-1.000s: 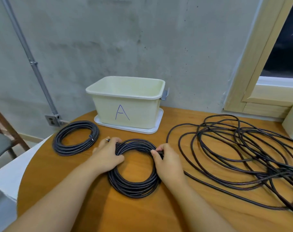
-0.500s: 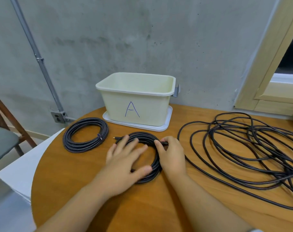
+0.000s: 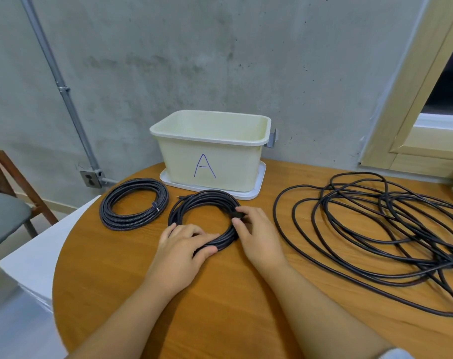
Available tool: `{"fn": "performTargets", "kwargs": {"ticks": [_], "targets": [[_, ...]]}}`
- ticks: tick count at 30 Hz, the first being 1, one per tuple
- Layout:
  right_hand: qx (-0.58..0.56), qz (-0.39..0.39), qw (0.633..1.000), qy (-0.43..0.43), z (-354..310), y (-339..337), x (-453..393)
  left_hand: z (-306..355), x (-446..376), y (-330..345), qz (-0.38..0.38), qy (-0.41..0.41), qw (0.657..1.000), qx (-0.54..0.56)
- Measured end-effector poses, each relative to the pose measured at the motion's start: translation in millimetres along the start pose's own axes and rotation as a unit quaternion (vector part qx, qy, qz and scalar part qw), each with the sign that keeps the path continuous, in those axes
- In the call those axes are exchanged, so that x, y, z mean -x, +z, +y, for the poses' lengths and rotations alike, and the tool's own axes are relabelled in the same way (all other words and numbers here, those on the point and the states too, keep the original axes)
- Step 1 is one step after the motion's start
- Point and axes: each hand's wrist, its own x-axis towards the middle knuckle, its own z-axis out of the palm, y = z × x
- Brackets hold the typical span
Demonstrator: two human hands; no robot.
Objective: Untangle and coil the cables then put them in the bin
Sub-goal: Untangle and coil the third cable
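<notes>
A coiled black cable lies flat on the round wooden table, just in front of the cream bin marked "A". My left hand grips the coil's near edge, fingers curled over the strands. My right hand holds the coil's right side, thumb and fingers pinching the strands and a cable end. A second coil, of braided dark cable, lies to the left. A big loose tangle of black cable spreads over the right of the table.
The bin stands on a white tray against the concrete wall. A chair stands at the left, beside a white surface below the table edge. A wooden window frame is at the right.
My left hand slid from the coil's left side to its near edge and now curls over the strands. The view shifted closer, toward the bin.
</notes>
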Motion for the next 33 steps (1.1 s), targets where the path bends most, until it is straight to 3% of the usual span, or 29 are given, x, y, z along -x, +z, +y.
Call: {"fn": "performTargets", "kwargs": {"ticks": [4,11,21,27,33], "targets": [[0.069,-0.075,0.994,-0.042,-0.2,3.4,0.3,-0.7,-1.0,3.5,0.036,-0.052,0.998,-0.021],[0.145,-0.056,0.987,-0.037,-5.0,-2.0,10.3,7.6,-1.7,2.2,-0.010,-0.097,0.991,-0.089],[0.162,0.110,0.981,-0.008,12.9,-55.8,65.4,66.0,5.6,29.2,0.008,-0.011,0.997,-0.079],[0.228,0.153,0.961,0.022,48.7,-110.0,85.2,123.9,-3.3,45.1,-0.055,0.000,0.996,-0.066],[0.328,0.151,0.932,0.035,81.8,-171.3,110.0,191.6,-6.5,66.8,-0.111,0.081,0.989,-0.051]]}}
